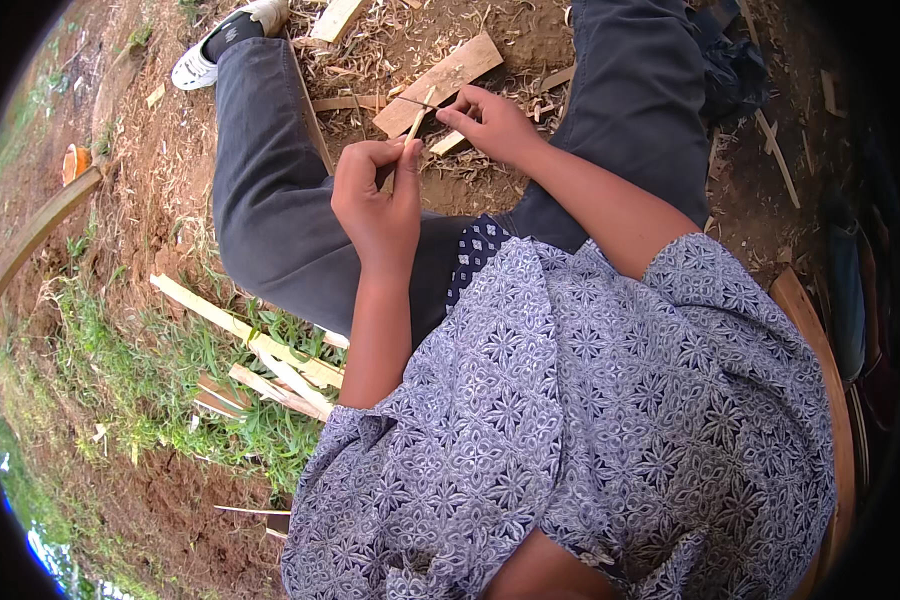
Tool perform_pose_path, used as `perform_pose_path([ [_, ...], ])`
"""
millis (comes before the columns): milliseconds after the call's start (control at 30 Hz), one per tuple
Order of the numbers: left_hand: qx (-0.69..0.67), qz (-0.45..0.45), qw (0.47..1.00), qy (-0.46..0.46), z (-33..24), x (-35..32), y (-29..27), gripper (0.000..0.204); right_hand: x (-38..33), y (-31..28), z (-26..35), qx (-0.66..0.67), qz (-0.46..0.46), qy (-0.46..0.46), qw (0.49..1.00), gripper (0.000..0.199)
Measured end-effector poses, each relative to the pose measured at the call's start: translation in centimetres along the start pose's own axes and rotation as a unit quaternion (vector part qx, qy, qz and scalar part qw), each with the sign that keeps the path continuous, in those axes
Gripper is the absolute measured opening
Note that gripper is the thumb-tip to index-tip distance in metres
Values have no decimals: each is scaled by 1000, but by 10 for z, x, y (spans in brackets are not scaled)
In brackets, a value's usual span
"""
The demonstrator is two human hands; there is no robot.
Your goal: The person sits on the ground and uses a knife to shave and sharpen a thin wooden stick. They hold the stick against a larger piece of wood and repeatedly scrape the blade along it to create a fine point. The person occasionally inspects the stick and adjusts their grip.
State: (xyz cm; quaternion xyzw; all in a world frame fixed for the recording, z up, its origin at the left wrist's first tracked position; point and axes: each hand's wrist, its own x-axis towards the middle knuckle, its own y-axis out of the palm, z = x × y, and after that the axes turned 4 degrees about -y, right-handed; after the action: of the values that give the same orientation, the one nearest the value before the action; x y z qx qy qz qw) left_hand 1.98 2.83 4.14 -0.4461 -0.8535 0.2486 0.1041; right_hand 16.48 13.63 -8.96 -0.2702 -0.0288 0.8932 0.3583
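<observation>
At the top middle of the frame, the left hand pinches a thin wooden stick, seemingly to keep it still, while the right hand grips a thin dark blade across it.

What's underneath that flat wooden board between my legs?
Brown soil and wood shavings show around the flat wooden board. Whatever lies directly beneath is covered; your right hand also hides part of its near edge.

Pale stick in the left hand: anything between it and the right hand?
Only the thin dark tool that the right hand holds; it crosses the pale stick near its far end. Nothing else visible intervenes; the wooden board lies beneath them.
</observation>
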Motion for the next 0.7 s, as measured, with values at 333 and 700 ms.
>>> perform_pose_path([
  [333,-7,-28,999,-22,0,2,0,20,3,-2,1,-85,-35,-1,996,41],
  [700,-1,-7,1000,-16,-8,2,-2,16,1,-5,5,45,-7,37,998,46],
])
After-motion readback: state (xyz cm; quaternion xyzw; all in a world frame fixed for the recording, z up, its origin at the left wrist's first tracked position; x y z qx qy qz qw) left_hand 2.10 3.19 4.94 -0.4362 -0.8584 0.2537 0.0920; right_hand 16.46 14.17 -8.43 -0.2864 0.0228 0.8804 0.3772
